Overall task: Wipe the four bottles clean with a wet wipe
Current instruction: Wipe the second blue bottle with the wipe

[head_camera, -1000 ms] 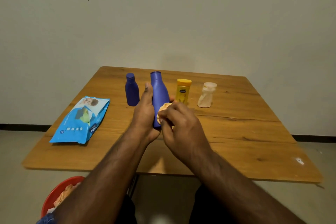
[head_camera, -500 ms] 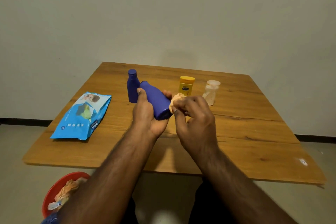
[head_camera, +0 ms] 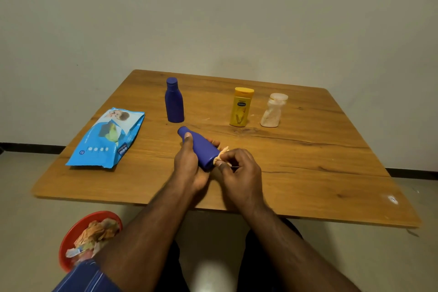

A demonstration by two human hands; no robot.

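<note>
Left hand [head_camera: 189, 168] grips the larger blue bottle [head_camera: 200, 149], tilted with its neck pointing far-left above the bench [head_camera: 308, 173]. Right hand [head_camera: 239, 173] pinches a crumpled wet wipe [head_camera: 220, 155] against the bottle's base. Far behind stand, left to right, a small blue bottle [head_camera: 174, 104], a yellow bottle [head_camera: 241, 107] and a clear bottle [head_camera: 273, 110]; the wipes pack [head_camera: 106, 137] lies left.
</note>
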